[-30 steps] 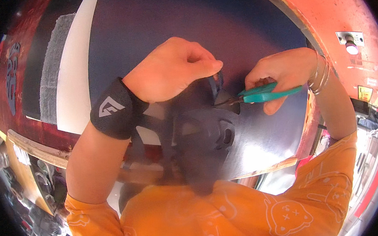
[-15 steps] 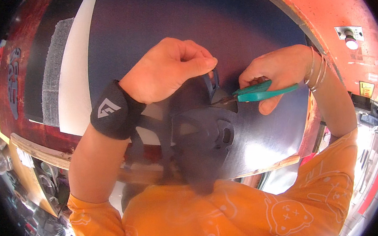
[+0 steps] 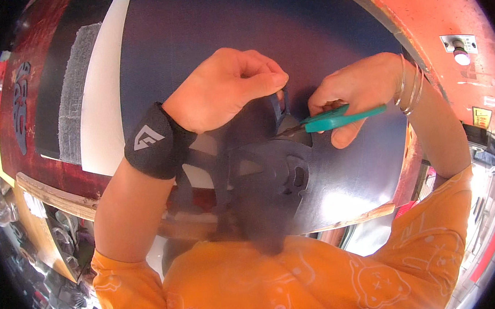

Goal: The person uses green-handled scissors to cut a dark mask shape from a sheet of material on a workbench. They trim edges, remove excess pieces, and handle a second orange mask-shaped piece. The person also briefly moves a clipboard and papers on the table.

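Note:
With thumb and fingers pinched, my left hand (image 3: 237, 89) holds up the edge of a dark blue sheet with cut-out openings (image 3: 260, 173). A narrow loop of that sheet stands up below the fingertips. Around the green handles of a pair of scissors (image 3: 337, 119) my right hand (image 3: 352, 92) is closed, its thumb beneath them. The dark blades point left and meet the sheet just under the lifted loop; their tips are hard to make out against it. The sheet's near end hangs past the table edge toward my body.
A large dark blue sheet (image 3: 215, 19) covers much of the table. On its left lie a white strip (image 3: 100, 96), a grey fuzzy strip (image 3: 77, 103) and a dark cut-out shape (image 3: 23, 113). An orange panel with a round knob (image 3: 460, 53) stands at the right.
The scissors' handles have come closer together in my right hand, which has shifted slightly left. My left hand has moved a little to the right, still pinching the sheet.

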`<state>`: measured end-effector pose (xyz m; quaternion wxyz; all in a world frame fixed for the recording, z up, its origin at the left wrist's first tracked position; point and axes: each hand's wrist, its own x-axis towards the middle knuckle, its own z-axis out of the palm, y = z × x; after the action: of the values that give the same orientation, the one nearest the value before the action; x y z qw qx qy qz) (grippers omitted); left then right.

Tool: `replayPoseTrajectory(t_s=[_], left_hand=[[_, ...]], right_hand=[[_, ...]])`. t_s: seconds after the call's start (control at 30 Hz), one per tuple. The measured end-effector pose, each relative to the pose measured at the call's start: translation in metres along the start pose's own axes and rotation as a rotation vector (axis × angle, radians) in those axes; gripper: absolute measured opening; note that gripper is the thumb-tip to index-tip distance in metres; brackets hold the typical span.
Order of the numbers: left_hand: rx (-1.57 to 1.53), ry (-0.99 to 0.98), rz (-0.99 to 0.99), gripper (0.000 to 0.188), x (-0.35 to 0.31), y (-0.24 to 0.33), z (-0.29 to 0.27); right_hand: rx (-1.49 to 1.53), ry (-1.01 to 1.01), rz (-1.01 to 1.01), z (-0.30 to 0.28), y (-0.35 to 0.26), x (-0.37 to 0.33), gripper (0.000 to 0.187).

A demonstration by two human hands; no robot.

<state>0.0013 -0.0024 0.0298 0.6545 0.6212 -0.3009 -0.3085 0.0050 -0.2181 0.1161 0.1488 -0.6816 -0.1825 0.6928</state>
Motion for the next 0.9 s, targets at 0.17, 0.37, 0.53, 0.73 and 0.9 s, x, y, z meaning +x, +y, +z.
replayPoseTrajectory(t_s=[0.17, 0.37, 0.53, 0.73, 0.9], left_hand=[[-0.031, 0.016, -0.007, 0.028, 0.0, -0.002, 0.001], [-0.011, 0.025, 0.03, 0.028, 0.0, -0.003, 0.001], [-0.006, 0.009, 0.031, 0.027, 0.0, -0.002, 0.0], [0.011, 0.042, 0.008, 0.028, -0.001, 0.0, -0.001], [-0.087, 0.039, -0.026, 0.03, -0.001, -0.001, -0.001]], right_hand=[[0.083, -0.075, -0.08, 0.003, 0.006, 0.011, 0.046], [0.072, -0.109, -0.04, 0.003, 0.009, 0.011, 0.048], [0.017, -0.058, -0.057, 0.002, -0.001, 0.008, 0.049], [0.059, -0.054, 0.001, 0.0, -0.008, 0.008, 0.047], [-0.007, 0.014, -0.083, 0.001, -0.014, 0.009, 0.062]])
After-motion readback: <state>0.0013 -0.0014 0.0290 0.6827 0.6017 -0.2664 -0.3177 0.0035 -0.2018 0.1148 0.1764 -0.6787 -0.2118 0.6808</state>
